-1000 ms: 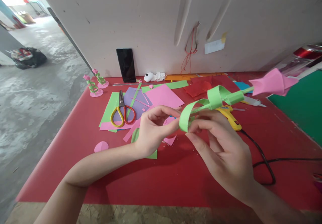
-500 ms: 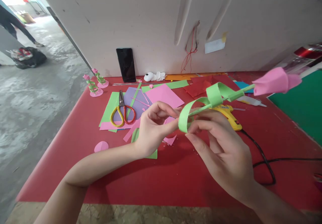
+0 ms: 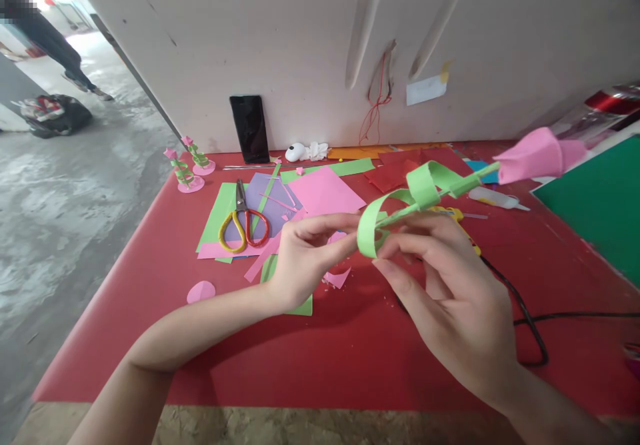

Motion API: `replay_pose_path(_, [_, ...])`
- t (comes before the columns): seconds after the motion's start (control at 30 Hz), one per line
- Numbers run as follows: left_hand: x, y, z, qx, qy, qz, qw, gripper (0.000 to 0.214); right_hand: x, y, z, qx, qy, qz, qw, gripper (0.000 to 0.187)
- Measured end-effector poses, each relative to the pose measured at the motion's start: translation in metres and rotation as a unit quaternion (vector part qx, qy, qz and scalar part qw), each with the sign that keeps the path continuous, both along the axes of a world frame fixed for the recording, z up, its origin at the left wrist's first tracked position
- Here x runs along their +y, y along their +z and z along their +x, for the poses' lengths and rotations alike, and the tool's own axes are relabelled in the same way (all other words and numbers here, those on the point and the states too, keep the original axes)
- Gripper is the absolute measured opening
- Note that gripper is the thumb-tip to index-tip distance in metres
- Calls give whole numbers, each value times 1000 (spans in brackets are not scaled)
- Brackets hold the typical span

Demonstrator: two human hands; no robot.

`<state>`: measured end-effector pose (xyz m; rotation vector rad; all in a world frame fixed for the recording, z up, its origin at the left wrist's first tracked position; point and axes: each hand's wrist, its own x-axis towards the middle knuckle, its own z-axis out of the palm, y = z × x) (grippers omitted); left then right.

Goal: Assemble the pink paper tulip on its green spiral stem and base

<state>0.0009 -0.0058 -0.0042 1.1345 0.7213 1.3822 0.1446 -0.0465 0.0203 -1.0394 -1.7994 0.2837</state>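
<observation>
A paper flower (image 3: 540,156) with a pink bud is held up slantwise over the table, its bud toward the upper right. A curled green paper strip (image 3: 369,230) loops along its thin green stem. My left hand (image 3: 303,262) pinches at the lower stem end, thumb and forefinger together; the fingertips are partly behind the loop. With thumb and fingers closed, my right hand (image 3: 453,292) grips the strip's lower curl beside the stem. Behind the right hand, a yellow glue gun (image 3: 450,214) is mostly hidden.
Scissors (image 3: 243,222) lie on coloured paper sheets (image 3: 327,188) and scraps. Two small paper flowers on pink bases (image 3: 191,184) stand at the back left. A phone (image 3: 250,128) leans on the wall. A black cable (image 3: 533,335) crosses the right side. A person (image 3: 55,38) walks beyond.
The flower's bud has shifted slightly left and down. My right hand has moved a little right, covering more of the glue gun. The person in the background has moved to the right.
</observation>
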Motion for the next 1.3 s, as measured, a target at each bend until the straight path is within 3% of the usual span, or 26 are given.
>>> replay_pose_path(0.4, [-4, 1, 0, 28, 1, 32, 999, 11, -2, 14, 5, -4, -59, -8, 998, 8])
replay_pose_path(1.1, [-6, 0, 2, -49, -30, -7, 998, 10, 8, 14, 10, 58, -51, -39, 996, 5])
replay_pose_path(1.3, [-7, 1, 2, -59, -47, -17, 997, 10, 10, 11, 8, 112, -51, -80, 989, 4])
